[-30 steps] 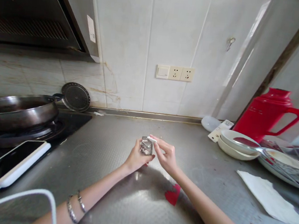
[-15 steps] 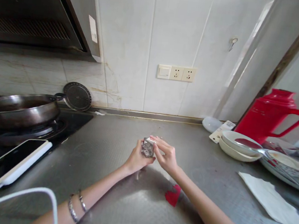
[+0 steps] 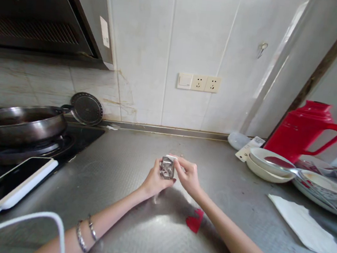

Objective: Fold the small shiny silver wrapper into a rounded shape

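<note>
Above the middle of the metal counter (image 3: pixel 111 201), my left hand (image 3: pixel 152 182) is wrapped round a small, clear glass-like block (image 3: pixel 167 168), dark grey inside with a faceted look. Its exact kind does not show. At the block's top edge lies a small white piece (image 3: pixel 170 157), perhaps tissue or cloth. The fingers of my right hand (image 3: pixel 187 175) pinch this white piece against the block. Below my right wrist, a red heart-shaped patch (image 3: pixel 194 221) lies flat on the counter.
A pan (image 3: pixel 19 125) sits on the stove at left, near a phone (image 3: pixel 9 189) with a white cable (image 3: pixel 37 214). At right are a red thermos jug (image 3: pixel 300 129), stacked bowls (image 3: pixel 268 174), plates (image 3: pixel 328 189) and a white paper sheet (image 3: pixel 305 229). Sockets (image 3: pixel 206 83) are on the wall.
My right fingers have shifted slightly right along the block's top edge, and more of the block's face shows. My left hand keeps its hold. Other things stay put.
</note>
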{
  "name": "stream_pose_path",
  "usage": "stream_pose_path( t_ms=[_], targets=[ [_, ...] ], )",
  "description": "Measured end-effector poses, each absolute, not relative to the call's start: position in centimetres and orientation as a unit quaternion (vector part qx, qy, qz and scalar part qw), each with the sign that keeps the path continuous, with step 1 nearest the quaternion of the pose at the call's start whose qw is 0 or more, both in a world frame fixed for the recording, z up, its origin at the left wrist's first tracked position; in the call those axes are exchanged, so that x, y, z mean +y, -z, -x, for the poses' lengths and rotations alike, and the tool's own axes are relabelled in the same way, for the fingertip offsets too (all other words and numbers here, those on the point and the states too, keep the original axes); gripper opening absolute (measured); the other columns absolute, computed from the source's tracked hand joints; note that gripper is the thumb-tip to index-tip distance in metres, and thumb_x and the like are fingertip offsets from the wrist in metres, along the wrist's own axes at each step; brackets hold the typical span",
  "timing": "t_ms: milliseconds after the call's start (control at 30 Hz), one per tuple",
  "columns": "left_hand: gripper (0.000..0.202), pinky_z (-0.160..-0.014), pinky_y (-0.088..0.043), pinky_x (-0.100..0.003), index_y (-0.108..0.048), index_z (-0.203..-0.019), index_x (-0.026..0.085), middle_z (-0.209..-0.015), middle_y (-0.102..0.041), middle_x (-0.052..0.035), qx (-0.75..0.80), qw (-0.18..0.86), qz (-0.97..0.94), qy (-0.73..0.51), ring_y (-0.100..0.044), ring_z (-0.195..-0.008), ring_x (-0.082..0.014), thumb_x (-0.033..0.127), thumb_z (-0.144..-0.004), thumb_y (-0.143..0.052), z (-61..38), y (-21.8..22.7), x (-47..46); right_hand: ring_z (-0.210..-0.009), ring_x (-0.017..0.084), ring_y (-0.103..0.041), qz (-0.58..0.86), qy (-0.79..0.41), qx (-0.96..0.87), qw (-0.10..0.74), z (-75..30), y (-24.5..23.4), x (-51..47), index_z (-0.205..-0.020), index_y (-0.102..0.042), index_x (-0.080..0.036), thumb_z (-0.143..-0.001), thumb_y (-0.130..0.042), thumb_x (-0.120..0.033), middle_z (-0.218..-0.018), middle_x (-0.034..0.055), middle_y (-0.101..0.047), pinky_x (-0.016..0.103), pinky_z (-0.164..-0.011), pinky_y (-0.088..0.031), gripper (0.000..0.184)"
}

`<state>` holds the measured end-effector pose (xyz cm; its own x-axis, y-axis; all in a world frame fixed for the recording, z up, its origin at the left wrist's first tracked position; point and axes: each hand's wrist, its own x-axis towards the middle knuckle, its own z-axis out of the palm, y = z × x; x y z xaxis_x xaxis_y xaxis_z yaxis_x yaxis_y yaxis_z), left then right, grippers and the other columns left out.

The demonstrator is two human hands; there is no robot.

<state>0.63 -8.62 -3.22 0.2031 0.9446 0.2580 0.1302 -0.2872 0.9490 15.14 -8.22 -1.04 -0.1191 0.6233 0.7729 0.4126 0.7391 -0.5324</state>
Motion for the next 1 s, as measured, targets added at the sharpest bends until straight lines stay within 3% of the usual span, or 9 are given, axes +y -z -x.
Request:
stream_pose_path(
  t_ms=[100,233,333,633,833,1000],
  targets=[
    [0.064,-0.063,-0.047,-0.024,-0.041,-0.113,0.016,-0.084,-0.065,-0.0010,0.430,0.425,-0.643,-0.470,-0.062,-0.070,-0.0142,0.020,-0.060,-0.076,-0.6,3.1,-8.6,-0.095,0.024,-0.070,0.363,-0.107,-0.733,0.565,-15.0,1.1,-8.4,-0.103,-0.072,-0.025,-0.094,-0.046,-0.029,-0.104,0.0049,-0.073,0.039,-0.082,-0.059,0.028],
    [0.066,-0.069,-0.049,-0.027,-0.044,-0.114,0.016,-0.099,-0.067,-0.0078,0.403,0.428,-0.646,-0.487,-0.065,-0.082,-0.0189,0.024,-0.058,-0.079,-0.4,3.6,-8.0,-0.114,0.022,-0.060,0.267,-0.017,-0.812,0.518,-14.9,1.2,-8.9,-0.118,-0.064,-0.023,-0.092,-0.045,-0.021,-0.119,0.0059,-0.066,0.044,-0.101,-0.049,0.032],
    [0.068,-0.070,-0.050,-0.029,-0.044,-0.113,0.016,-0.103,-0.067,-0.0104,0.400,0.415,-0.660,-0.482,-0.065,-0.087,-0.0215,0.029,-0.057,-0.081,-0.3,3.9,-7.8,-0.120,0.021,-0.056,0.203,0.034,-0.854,0.477,-15.0,1.1,-9.1,-0.124,-0.059,-0.021,-0.090,-0.046,-0.016,-0.123,0.0075,-0.064,0.046,-0.105,-0.045,0.037],
    [0.068,-0.061,-0.047,-0.026,-0.039,-0.115,0.017,-0.085,-0.068,-0.0024,0.463,0.383,-0.670,-0.436,-0.065,-0.071,-0.0177,0.019,-0.057,-0.075,-0.2,3.0,-8.3,-0.104,0.022,-0.067,0.306,-0.019,-0.780,0.545,-15.3,1.3,-8.3,-0.110,-0.069,-0.022,-0.093,-0.046,-0.022,-0.109,0.0081,-0.071,0.039,-0.092,-0.055,0.029],
    [0.061,-0.060,-0.048,-0.026,-0.044,-0.111,0.018,-0.090,-0.068,-0.0051,0.441,0.372,-0.681,-0.451,-0.065,-0.076,-0.0195,0.030,-0.061,-0.076,0.3,3.6,-7.7,-0.123,0.023,-0.052,0.168,0.084,-0.867,0.462,-15.3,1.1,-8.7,-0.129,-0.054,-0.018,-0.089,-0.049,-0.013,-0.124,0.0107,-0.063,0.043,-0.104,-0.048,0.041],
    [0.064,-0.058,-0.047,-0.024,-0.047,-0.109,0.018,-0.084,-0.067,-0.0024,0.415,0.418,-0.647,-0.484,-0.064,-0.071,-0.0175,0.024,-0.055,-0.080,0.3,4.0,-7.2,-0.126,0.023,-0.049,0.133,0.108,-0.900,0.400,-16.5,0.3,-8.1,-0.133,-0.049,-0.016,-0.089,-0.049,-0.013,-0.129,0.0124,-0.059,0.044,-0.105,-0.046,0.044]
  ],
)
